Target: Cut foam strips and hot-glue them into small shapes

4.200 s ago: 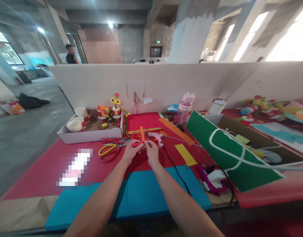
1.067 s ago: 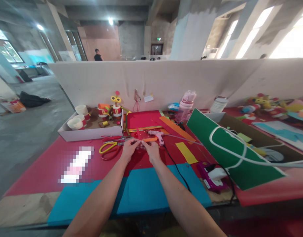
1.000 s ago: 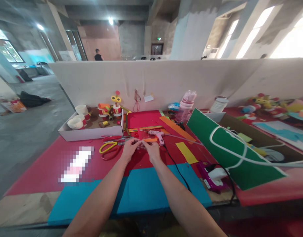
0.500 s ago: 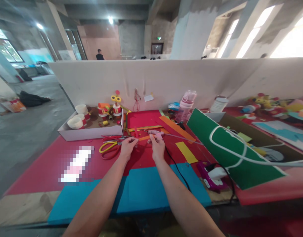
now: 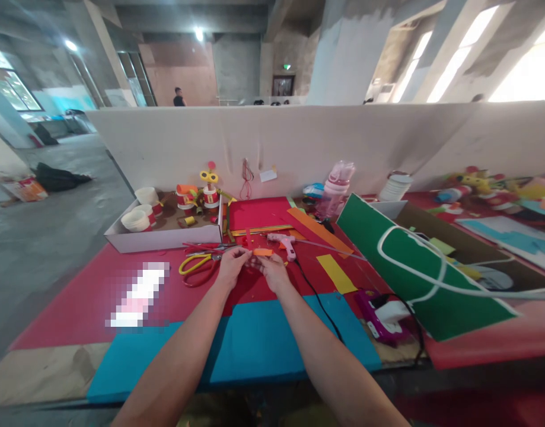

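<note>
Between my two hands is an orange paper strip (image 5: 263, 252), held low above the red tabletop (image 5: 249, 292). My left hand (image 5: 233, 264) pinches its left end. My right hand (image 5: 273, 270) is closed around the other end, with the strip lying over the fingers. Just beyond my right hand lies a pink glue gun (image 5: 282, 242), its black cord trailing toward me. Pliers with yellow and red handles (image 5: 195, 266) rest to the left of my left hand. Behind the hands stands a small red strip (image 5: 248, 238).
A white-sided box (image 5: 165, 240) with paper cups and decorated cup figures stands at the back left. Blue sheets (image 5: 263, 344) cover the near edge. At right are a yellow strip (image 5: 337, 274), a purple power strip (image 5: 381, 320) and a leaning green board (image 5: 405, 270) with a white cable.
My right hand has turned palm-up and moved closer to my left hand. The orange strip, stretched between the hands before, now looks shorter and lies over the right fingers.
</note>
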`<state>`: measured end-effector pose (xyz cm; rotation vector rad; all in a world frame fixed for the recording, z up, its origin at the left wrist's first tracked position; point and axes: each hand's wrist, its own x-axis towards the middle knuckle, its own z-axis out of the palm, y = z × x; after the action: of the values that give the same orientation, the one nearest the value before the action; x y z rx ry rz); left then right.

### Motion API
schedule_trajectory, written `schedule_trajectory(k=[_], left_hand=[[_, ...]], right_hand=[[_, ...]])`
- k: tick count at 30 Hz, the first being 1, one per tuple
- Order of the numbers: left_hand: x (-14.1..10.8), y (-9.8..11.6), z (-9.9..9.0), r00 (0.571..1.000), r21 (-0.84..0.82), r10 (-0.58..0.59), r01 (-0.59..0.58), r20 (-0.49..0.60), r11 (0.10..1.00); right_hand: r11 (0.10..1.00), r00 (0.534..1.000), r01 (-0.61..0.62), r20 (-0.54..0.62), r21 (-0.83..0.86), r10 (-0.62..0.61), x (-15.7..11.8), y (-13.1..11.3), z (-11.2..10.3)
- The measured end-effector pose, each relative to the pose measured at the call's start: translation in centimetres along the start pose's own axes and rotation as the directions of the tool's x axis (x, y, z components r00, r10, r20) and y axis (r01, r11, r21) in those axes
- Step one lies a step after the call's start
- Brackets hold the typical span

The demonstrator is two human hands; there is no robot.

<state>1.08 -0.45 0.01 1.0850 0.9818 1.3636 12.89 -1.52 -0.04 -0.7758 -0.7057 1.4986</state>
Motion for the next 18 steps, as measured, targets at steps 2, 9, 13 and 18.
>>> schedule_trajectory(k=[2, 9, 13, 18], left_hand=[[0.04, -0.03, 0.00, 1.000, 0.038, 0.010, -0.009, -0.013, 0.999], [0.10, -0.07, -0.09, 0.997, 0.124, 0.047, -0.040, -0.053, 0.991], [-0.05, 0.02, -0.24, 0.999, 0.102, 0.048, -0.047, -0.002, 0.994], [-0.20, 0.11, -0.23, 0.998, 0.098, 0.037, -0.042, 0.058, 0.994]], right_hand=[[1.000, 1.000, 0.009, 0.016, 0.006, -0.009, -0.14, -0.16, -0.04], [1.000, 1.000, -0.004, -0.002, -0.030, 0.004, -0.30, -0.35, 0.09], [1.000, 1.000, -0.003, -0.020, -0.021, 0.003, -0.31, -0.27, 0.18], [0.996, 0.996, 0.030, -0.081, -0.087, -0.037, 0.01, 0.02, -0.13]])
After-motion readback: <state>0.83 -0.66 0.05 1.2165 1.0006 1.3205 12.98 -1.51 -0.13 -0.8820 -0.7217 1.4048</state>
